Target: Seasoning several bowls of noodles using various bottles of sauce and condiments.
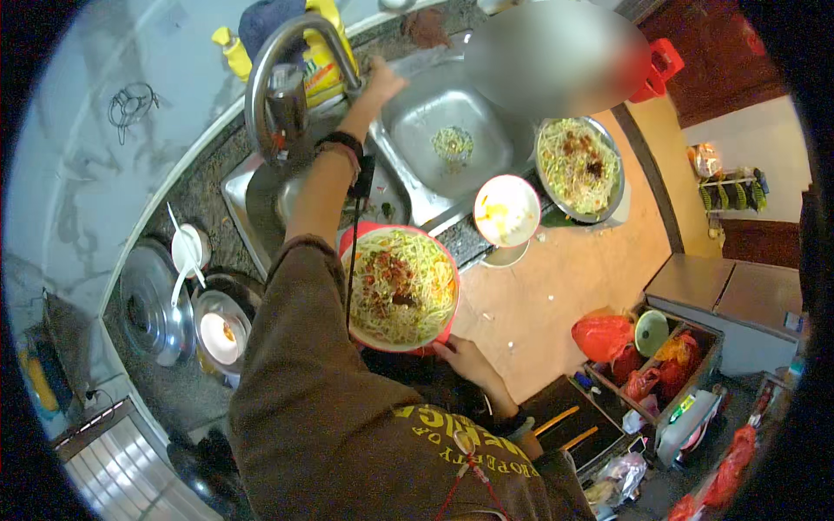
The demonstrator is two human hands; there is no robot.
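My left hand [386, 83] reaches over the back of the double steel sink [417, 189], beside the thin end of the curved metal faucet [257, 84]. Whether its fingers touch the faucet is hard to see, and nothing shows in them. At the near side, my right hand [472, 365] grips the handle of a red pot [449, 329]. Pale, noodle-like shredded food [417, 273] with dark red-brown topping fills the pot. Food scraps [453, 143] lie around the drain of the right basin.
A steel bowl of similar food [576, 169] and a white bowl with a red rim [508, 208] stand right. A glass lid [153, 306] and a cup with spoons [189, 251] are left. Wooden crates [707, 365] stand on the floor. A blurred patch hides the top right.
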